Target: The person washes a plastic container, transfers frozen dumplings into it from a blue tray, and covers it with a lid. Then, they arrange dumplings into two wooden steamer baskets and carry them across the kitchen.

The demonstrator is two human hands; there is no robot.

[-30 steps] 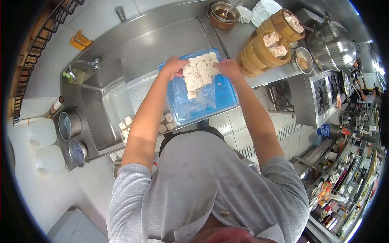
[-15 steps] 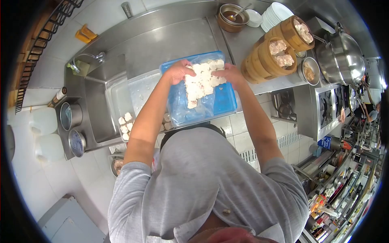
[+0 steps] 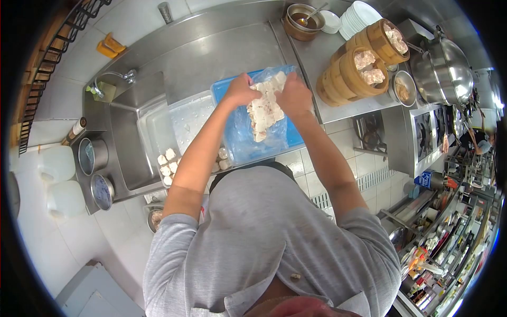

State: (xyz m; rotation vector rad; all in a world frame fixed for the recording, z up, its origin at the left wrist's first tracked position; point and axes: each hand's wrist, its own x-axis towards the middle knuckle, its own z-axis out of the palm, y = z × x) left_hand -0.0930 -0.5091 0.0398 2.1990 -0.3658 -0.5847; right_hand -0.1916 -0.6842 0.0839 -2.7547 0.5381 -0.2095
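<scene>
Between my two hands hangs a pale, lumpy slab of stuck-together dumplings [image 3: 265, 110], tilted over a blue tray [image 3: 224, 91]. My left hand [image 3: 242, 91] is closed on its upper left edge. The fingers of my right hand [image 3: 294, 96] grip its upper right side, partly hidden behind it. Crumpled clear plastic sheeting [image 3: 248, 140] lies in the tray under the slab, and some of it sticks up behind the right hand. Left of my forearm, several separate white dumplings [image 3: 168, 166] sit at the near end of a clear plastic container [image 3: 153, 132].
Bamboo steamers [image 3: 340, 79] with pinkish dumplings stand at right, beside a metal bowl [image 3: 404, 89] and a large steel pot [image 3: 443, 68]. White plates [image 3: 359, 18] and a sauce pot [image 3: 303, 22] are behind. The sink [image 3: 132, 153] is at left.
The slab has tipped and turned, showing narrower. My right hand has swung further over its side and both hands are slightly higher. Plastic sheeting now rises behind the slab.
</scene>
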